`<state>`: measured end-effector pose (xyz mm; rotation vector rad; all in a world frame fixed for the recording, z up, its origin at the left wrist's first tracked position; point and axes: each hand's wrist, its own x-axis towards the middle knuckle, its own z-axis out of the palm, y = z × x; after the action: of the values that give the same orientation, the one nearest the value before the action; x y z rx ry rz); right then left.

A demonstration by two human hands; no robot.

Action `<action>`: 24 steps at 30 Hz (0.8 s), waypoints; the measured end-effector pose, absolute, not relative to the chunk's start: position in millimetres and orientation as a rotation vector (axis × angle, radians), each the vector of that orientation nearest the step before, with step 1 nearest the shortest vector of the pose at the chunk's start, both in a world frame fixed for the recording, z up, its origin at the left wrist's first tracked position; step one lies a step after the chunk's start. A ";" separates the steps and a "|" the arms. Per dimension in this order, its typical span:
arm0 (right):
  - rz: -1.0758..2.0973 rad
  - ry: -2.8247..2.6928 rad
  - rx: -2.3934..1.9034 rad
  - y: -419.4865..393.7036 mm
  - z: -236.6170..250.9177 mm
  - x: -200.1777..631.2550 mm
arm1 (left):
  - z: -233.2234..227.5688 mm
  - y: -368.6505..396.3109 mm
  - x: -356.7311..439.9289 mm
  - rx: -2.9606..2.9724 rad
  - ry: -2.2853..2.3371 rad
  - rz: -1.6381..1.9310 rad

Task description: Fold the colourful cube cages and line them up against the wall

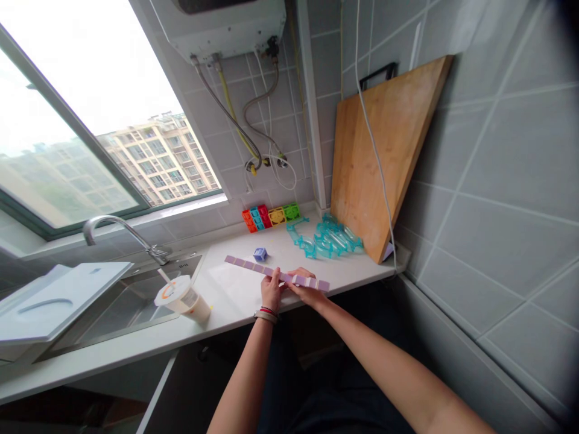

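Observation:
A long strip of purple square tiles (pixel 253 266) lies slantwise across the white countertop (pixel 230 295). My left hand (pixel 271 290) and my right hand (pixel 306 290) both pinch it near its right half, close to the counter's front edge. A small purple cube (pixel 260 254) sits just behind the strip. Several translucent teal curved pieces (pixel 328 239) lie in a pile further back to the right. A row of coloured blocks (pixel 270 216), orange, blue, red, yellow and green, stands against the tiled wall.
A plastic cup with a straw (pixel 183 297) stands left of my hands beside the steel sink (pixel 117 304) and its tap (pixel 122 228). A white board (pixel 58 298) covers part of the sink. A wooden cutting board (pixel 384 157) leans on the right wall.

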<state>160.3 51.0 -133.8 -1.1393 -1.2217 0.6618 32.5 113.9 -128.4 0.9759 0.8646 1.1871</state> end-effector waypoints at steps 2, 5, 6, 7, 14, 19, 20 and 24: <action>0.643 -1.219 -1.150 50.9 -132.4 160.5 | -128.3 114.5 32.6 0.970 0.861 1.184; 0.716 -1.088 -1.150 52.7 -132.1 162.7 | -126.7 114.6 31.9 0.956 0.833 1.185; 0.770 -1.016 -1.138 53.7 -132.4 163.6 | -125.8 114.3 31.5 0.954 0.821 1.182; 0.823 -0.947 -1.122 54.8 -132.8 164.3 | -125.0 113.9 31.1 0.955 0.808 1.174; 0.895 -0.843 -1.084 59.9 -132.9 167.0 | -121.8 108.3 27.3 1.032 0.704 1.046; 0.888 -0.804 -1.127 59.4 -130.2 166.9 | -124.7 107.1 25.7 1.061 0.657 1.023; 0.880 -0.788 -1.145 59.8 -129.9 166.9 | -125.6 107.2 25.4 1.062 0.647 1.020; 0.862 -0.706 -1.222 64.8 -128.5 166.7 | -127.3 107.5 23.7 1.059 0.616 1.007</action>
<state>166.7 64.8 -128.5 -1.2215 -0.7063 0.8621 23.7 107.5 -127.3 1.0591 0.6156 1.0068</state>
